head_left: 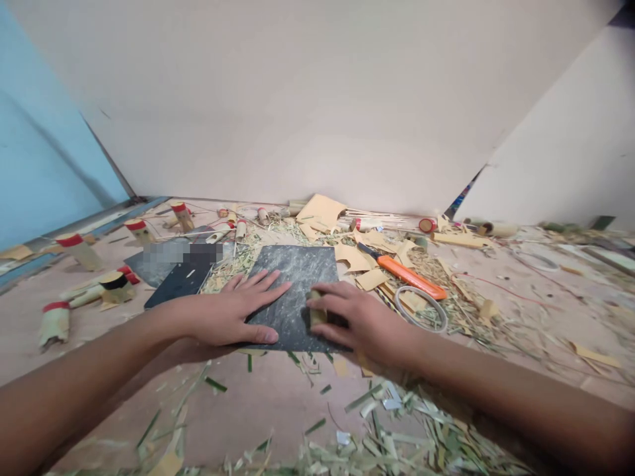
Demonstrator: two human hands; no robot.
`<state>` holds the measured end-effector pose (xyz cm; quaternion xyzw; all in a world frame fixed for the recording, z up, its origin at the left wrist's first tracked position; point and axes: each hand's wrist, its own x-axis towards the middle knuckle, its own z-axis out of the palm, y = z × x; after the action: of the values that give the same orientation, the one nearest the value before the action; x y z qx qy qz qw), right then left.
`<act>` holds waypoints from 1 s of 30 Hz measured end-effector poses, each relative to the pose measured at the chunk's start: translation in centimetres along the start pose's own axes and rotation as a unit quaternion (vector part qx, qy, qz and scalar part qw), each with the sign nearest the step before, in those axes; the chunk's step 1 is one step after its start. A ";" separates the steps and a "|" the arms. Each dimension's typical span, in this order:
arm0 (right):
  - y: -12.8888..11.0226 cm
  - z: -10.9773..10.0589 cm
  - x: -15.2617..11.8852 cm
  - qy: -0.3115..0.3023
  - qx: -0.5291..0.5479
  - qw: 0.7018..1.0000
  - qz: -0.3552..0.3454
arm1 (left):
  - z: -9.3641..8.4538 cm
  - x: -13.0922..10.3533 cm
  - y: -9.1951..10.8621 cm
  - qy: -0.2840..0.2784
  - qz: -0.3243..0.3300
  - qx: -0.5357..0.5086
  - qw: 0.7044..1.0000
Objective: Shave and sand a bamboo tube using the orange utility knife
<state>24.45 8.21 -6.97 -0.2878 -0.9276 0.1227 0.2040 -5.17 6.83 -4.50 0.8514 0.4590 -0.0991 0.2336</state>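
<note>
A dark sheet of sandpaper, dusted with pale powder, lies flat in the middle of the work surface. My left hand rests on its left side, fingers spread and palm down. On the right half of the sheet, my right hand is closed around a short piece of bamboo, its end pressed to the grit. The fingers cover part of that piece. Right of the sheet lie an orange-handled utility knife and a roll of tape.
A dark phone lies left of the sandpaper. Bamboo tubes with red bands are scattered at the left. Tan paper scraps sit along the wall. Green and straw-coloured shavings cover the near right.
</note>
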 end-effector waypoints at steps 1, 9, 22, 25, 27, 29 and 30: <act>-0.3 0.0 0.1 0.015 -0.004 1.000 0.019 | 0.2 0.1 0.1 0.010 -0.005 0.007 1.000; -1.5 0.8 0.1 -0.003 0.019 0.999 -0.030 | 2.0 0.6 0.7 0.099 -0.018 0.046 0.994; 0.1 0.1 0.0 0.043 0.010 0.997 0.062 | 0.6 0.0 -0.7 0.043 -0.001 0.014 0.999; -0.6 0.2 0.1 0.011 0.048 0.999 0.005 | 1.3 0.3 -0.8 0.061 -0.004 0.015 0.998; -0.1 0.1 0.3 0.018 0.047 0.999 0.019 | 1.6 0.4 -1.0 0.081 -0.009 0.018 0.997; 0.6 0.0 0.5 0.059 0.018 0.996 0.069 | 1.8 0.5 -1.3 0.094 -0.010 0.020 0.995; 0.8 0.1 0.5 0.071 0.012 0.994 0.080 | 1.8 0.5 -1.4 0.093 -0.007 0.019 0.995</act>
<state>24.48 9.15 -7.18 -0.3667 -0.8834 0.1287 0.2618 -5.93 6.94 -6.73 0.8580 0.4826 -0.0296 0.1734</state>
